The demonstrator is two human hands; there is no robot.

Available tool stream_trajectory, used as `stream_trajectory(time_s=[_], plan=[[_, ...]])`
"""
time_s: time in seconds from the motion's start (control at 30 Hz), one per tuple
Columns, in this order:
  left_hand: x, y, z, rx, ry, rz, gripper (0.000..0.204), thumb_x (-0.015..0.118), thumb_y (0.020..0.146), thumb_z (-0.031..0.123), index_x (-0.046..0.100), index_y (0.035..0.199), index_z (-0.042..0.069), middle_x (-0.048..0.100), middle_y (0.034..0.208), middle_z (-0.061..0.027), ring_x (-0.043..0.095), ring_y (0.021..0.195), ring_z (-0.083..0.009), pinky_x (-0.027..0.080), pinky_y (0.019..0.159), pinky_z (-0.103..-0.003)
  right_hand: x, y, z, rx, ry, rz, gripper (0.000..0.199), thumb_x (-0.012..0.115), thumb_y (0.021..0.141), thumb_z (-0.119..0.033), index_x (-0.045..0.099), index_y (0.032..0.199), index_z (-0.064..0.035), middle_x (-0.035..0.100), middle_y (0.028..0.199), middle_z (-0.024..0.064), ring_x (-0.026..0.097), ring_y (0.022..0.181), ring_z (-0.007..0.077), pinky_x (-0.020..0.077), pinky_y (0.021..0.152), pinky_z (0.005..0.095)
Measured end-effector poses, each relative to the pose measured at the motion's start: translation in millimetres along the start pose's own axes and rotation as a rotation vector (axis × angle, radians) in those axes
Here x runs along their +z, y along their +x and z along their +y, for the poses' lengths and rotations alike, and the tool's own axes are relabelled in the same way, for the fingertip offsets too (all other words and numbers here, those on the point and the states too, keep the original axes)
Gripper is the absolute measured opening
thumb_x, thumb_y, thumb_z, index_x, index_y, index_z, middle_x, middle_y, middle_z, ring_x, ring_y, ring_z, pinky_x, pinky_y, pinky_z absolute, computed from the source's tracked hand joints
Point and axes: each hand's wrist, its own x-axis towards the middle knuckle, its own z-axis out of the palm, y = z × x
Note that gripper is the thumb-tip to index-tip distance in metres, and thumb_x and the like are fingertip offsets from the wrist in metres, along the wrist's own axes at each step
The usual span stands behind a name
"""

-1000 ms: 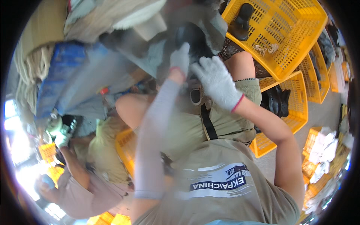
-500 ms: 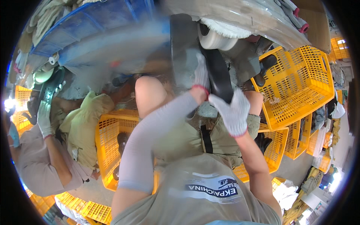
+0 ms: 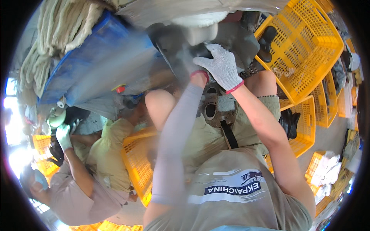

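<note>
A smooth black piece (image 3: 201, 51), its kind unclear and mostly hidden by my gloves, is held just under a white buffing wheel (image 3: 202, 34). Whether the piece touches the wheel I cannot tell. My right hand (image 3: 222, 67), in a white knit glove with a red cuff, grips it from the right, thumb stretched leftward. My left hand (image 3: 192, 63), gloved too, lies on its left side, its fingers smeared by motion. A dark metal guard (image 3: 165, 48) stands left of the wheel.
Tilted at my upper right, a yellow crate (image 3: 334, 50) holds dark pieces. Another yellow crate (image 3: 306, 131) with shiny black items stands by my right thigh. A blue panel (image 3: 104, 57) crosses the upper left. At left, a co-worker's gloved hand (image 3: 63, 136) works at a similar wheel.
Both my hands have moved up toward the wheel, taking the black piece along. It now looks foreshortened, where before it stretched out long. The view has shifted too.
</note>
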Motion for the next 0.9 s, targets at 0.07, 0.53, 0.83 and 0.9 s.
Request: stream_trajectory(time_s=[0.07,0.53,0.83,0.9], plan=[[2.3,4.0,2.7,-0.128,-0.082,-0.113,0.043,0.052,0.113,0.035,0.068,0.130,0.000,0.072,0.123,-0.0138,0.070,0.112,-0.0269,0.057,0.098,-0.038,-6.6,4.9,0.8,0.082,0.001,-0.107,0.054,0.084,0.084,-0.042,0.076,0.115,0.0020,0.076,0.119,0.0224,0.073,0.108,0.0424,0.0577,0.093,0.0479],[-34.4,60.5,-12.1,0.088,1.018,-0.150,0.049,0.054,0.107,0.044,0.066,0.140,0.009,0.071,0.137,-0.0137,0.067,0.127,-0.0312,0.054,0.106,-0.047,-15.1,8.4,19.0,0.250,0.339,-0.319,0.061,0.085,0.073,-0.028,0.072,0.126,0.0006,0.075,0.123,0.0226,0.069,0.120,0.0379,0.0531,0.105,0.0427],[-3.8,-25.4,3.7,0.585,1.220,0.044,0.044,0.065,0.103,0.031,0.060,0.135,0.001,0.070,0.126,-0.0168,0.069,0.118,-0.0286,0.055,0.098,-0.041,-18.1,-53.3,32.5,0.200,0.498,-0.115,0.047,0.076,0.078,-0.017,0.071,0.121,0.0013,0.075,0.113,0.0238,0.072,0.106,0.0352,0.0552,0.094,0.0427],[4.0,-42.6,1.5,0.525,1.013,0.013,0.039,0.063,0.104,0.030,0.060,0.130,0.001,0.070,0.121,-0.0157,0.068,0.112,-0.0276,0.054,0.096,-0.040,-27.5,-79.4,29.0,0.205,0.517,-0.111,0.056,0.077,0.080,-0.016,0.068,0.133,0.0004,0.074,0.120,0.0239,0.072,0.112,0.0356,0.0549,0.098,0.0428]])
